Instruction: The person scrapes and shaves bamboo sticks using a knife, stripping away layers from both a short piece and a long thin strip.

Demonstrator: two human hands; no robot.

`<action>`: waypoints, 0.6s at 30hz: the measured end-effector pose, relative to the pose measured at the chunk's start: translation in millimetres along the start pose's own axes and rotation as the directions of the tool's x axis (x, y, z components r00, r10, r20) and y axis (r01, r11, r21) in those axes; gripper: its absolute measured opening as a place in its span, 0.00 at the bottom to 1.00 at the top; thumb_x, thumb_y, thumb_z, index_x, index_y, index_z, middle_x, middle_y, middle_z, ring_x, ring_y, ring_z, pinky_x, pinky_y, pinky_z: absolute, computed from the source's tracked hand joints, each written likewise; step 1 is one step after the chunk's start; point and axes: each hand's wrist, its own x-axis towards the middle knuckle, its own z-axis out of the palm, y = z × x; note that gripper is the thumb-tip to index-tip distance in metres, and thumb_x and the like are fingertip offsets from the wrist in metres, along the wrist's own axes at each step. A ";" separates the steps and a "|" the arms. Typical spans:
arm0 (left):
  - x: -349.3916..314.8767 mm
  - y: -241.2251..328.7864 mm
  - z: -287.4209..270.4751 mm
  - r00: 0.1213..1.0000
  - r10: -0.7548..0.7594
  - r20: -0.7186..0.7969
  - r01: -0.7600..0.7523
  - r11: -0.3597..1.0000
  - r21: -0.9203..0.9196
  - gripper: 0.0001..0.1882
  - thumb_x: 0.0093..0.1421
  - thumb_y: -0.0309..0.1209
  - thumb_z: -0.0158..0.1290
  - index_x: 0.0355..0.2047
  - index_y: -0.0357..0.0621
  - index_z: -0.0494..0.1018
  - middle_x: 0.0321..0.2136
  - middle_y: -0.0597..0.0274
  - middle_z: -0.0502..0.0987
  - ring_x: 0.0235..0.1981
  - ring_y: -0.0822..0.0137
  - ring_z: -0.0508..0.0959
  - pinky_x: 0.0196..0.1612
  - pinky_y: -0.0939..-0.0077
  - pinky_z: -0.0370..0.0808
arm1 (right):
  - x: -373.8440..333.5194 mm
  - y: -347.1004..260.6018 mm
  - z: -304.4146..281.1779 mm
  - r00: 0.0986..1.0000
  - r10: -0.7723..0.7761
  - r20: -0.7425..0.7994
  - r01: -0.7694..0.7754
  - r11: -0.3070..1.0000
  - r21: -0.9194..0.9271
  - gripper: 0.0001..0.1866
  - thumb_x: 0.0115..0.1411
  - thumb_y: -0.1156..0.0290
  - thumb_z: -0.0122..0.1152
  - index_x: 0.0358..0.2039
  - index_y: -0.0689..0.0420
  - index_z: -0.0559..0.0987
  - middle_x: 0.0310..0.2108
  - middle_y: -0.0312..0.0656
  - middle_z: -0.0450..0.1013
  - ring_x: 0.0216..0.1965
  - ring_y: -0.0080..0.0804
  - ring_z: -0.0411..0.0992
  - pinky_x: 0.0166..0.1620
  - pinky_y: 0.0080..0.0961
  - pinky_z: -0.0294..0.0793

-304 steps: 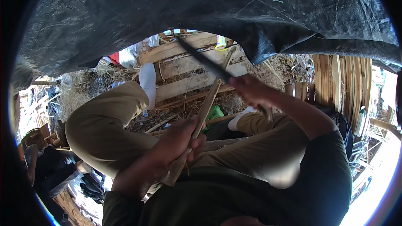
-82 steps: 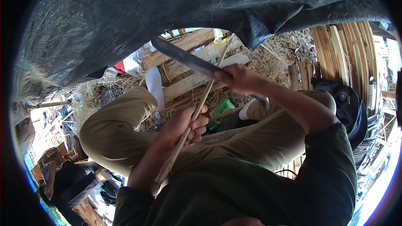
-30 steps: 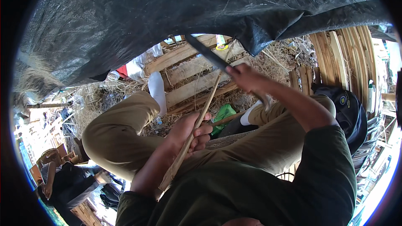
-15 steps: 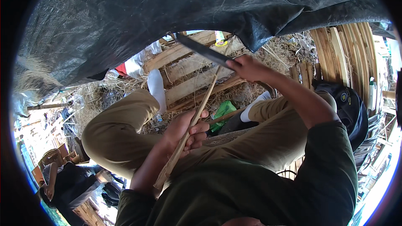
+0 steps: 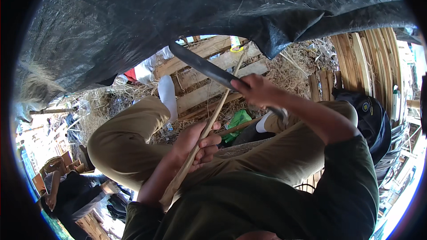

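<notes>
My left hand (image 5: 198,146) is closed around a long pale wooden stick (image 5: 218,109), which slants from my left forearm up and away to the right. My right hand (image 5: 257,90) grips a machete (image 5: 202,66) by its handle end. Its long dark blade points to the far left and crosses over the stick beyond my left hand. The frames do not show clearly whether the edge touches the wood. Part of the handle is hidden in my fist, and its rear end shows behind my wrist.
A dark tarp (image 5: 147,4) hangs low ahead. Beneath it lie wooden slats (image 5: 200,84) and straw (image 5: 284,78). Boards (image 5: 373,62) lean at the right above a black bag (image 5: 368,111). A green plastic bag (image 5: 238,124) lies between my legs. Another person (image 5: 73,191) sits at lower left.
The machete and my right hand have come nearer and slightly left, so the blade crosses the stick lower down. My left hand has barely moved.
</notes>
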 end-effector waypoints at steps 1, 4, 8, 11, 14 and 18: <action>1.3 -1.3 2.8 0.998 -0.008 -0.055 0.009 1.000 0.021 0.09 0.69 0.41 0.39 0.36 0.54 0.65 0.10 0.77 0.57 0.05 0.79 0.55 0.07 0.83 0.51 | 0.2 -1.5 -5.2 1.000 0.019 -0.002 -0.019 0.999 -0.045 0.30 0.69 0.45 0.40 0.38 0.63 0.76 0.16 0.38 0.69 0.13 0.27 0.69 0.16 0.28 0.69; 3.0 -0.1 3.8 0.995 0.002 -0.104 0.001 0.999 0.034 0.09 0.69 0.40 0.39 0.35 0.54 0.66 0.09 0.77 0.58 0.04 0.80 0.55 0.06 0.84 0.51 | 10.7 18.4 -12.0 0.998 0.047 -0.034 -0.048 0.999 -0.016 0.28 0.69 0.47 0.42 0.35 0.62 0.75 0.15 0.36 0.67 0.12 0.24 0.66 0.16 0.27 0.67; -0.7 4.8 3.0 0.997 -0.009 -0.075 0.009 1.000 0.004 0.08 0.69 0.39 0.40 0.36 0.54 0.66 0.09 0.77 0.57 0.04 0.80 0.55 0.06 0.83 0.51 | -9.5 -5.0 -1.3 0.998 0.052 -0.029 -0.051 0.998 0.022 0.26 0.69 0.48 0.43 0.34 0.60 0.76 0.15 0.37 0.68 0.12 0.24 0.66 0.16 0.26 0.65; 3.5 2.5 6.1 0.994 0.015 -0.106 -0.009 0.998 0.062 0.07 0.68 0.39 0.40 0.36 0.54 0.66 0.09 0.77 0.57 0.04 0.79 0.55 0.06 0.83 0.51 | -4.0 1.6 -21.2 1.000 0.017 -0.010 -0.017 0.998 -0.057 0.25 0.69 0.48 0.44 0.35 0.60 0.76 0.16 0.39 0.70 0.13 0.26 0.68 0.17 0.29 0.67; 3.2 7.4 12.6 0.992 0.009 -0.130 -0.001 0.998 0.063 0.07 0.68 0.39 0.41 0.36 0.54 0.66 0.09 0.77 0.57 0.04 0.80 0.54 0.06 0.83 0.50 | 5.0 21.8 -12.9 0.993 0.040 -0.114 -0.041 0.999 -0.002 0.29 0.69 0.46 0.40 0.36 0.63 0.77 0.18 0.45 0.73 0.16 0.33 0.74 0.21 0.35 0.73; -2.4 2.8 4.4 0.997 0.012 -0.072 -0.007 0.998 0.060 0.07 0.67 0.39 0.41 0.38 0.53 0.63 0.12 0.76 0.58 0.07 0.79 0.55 0.09 0.82 0.50 | -14.6 -13.9 -1.2 1.000 0.000 0.006 0.000 1.000 -0.015 0.29 0.69 0.47 0.40 0.34 0.63 0.77 0.16 0.45 0.72 0.15 0.32 0.73 0.20 0.34 0.73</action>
